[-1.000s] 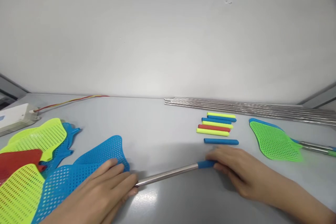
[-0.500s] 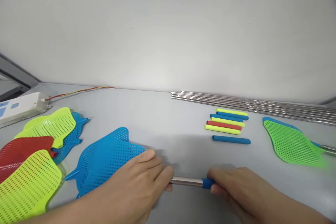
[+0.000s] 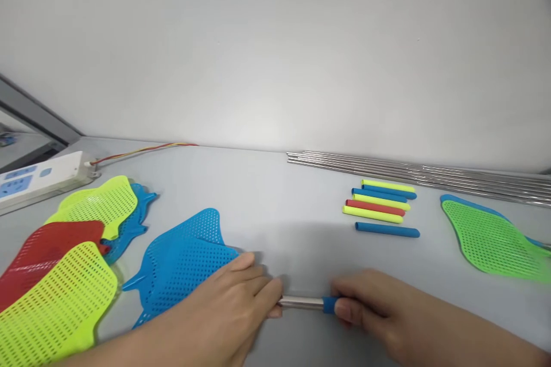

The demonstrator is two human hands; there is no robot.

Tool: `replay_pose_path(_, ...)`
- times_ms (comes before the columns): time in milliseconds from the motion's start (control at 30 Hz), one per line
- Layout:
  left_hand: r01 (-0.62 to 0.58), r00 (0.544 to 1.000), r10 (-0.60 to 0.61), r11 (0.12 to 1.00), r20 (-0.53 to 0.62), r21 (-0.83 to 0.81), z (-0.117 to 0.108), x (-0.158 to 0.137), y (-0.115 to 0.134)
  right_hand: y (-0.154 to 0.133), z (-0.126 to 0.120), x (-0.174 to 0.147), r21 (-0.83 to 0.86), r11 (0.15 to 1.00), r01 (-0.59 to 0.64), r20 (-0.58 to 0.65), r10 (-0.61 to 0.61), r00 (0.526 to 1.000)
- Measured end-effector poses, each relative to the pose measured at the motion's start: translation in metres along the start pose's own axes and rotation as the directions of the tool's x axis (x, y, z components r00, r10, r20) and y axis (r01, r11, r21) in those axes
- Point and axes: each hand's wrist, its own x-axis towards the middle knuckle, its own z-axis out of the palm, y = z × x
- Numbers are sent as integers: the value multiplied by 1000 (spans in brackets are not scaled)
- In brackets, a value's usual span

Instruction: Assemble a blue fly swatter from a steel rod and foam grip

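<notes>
My left hand [image 3: 241, 304] is closed around a shiny metal rod [image 3: 301, 302], whose bare part shows between my hands. The fingers of my right hand [image 3: 370, 309] are wrapped round a blue plastic grip sleeve [image 3: 329, 304] at the rod's right end; most of the sleeve is hidden in the hand. Just left of and partly behind my left hand lie overlapping blue fly swatter heads [image 3: 181, 264] with perforated faces. Several loose grip sleeves [image 3: 374, 214] in yellow, blue and red lie in a row beyond my right hand, with one blue sleeve [image 3: 387, 230] set apart nearer to me.
Yellow swatter heads [image 3: 64, 304], a red one [image 3: 64, 243] and blue ones are piled at left, near a white power strip [image 3: 47, 178] with a thin twisted wire [image 3: 142, 152]. Metal rods [image 3: 413, 175] lie along the wall. Green and blue swatters [image 3: 491, 238] lie at right.
The view has swung slightly left, so the table things appear further right. My right hand has come closer to my left with the blue sleeve, and less bare rod shows between them.
</notes>
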Motion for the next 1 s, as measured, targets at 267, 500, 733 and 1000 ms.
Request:
replay_pose_path(267, -185, 983, 176, 937, 56, 296, 7, 9, 8, 4, 9, -5, -126, 992, 0, -86, -11, 996)
replay_pose_path(500, -165, 986, 162, 964, 30, 209, 15, 15, 12, -2, 16, -1, 8, 996, -93, -45, 93, 995)
replay_pose_path(733, -125, 992, 123, 983, 23, 136, 15, 15, 12, -5, 10, 3, 276, 899, -340, 181, 299, 937)
replay_pose_path(1000, -84, 996, 83, 996, 34, 43, 7, 15, 14, -3, -2, 11, 544, 651, -530, 479, 278, 833)
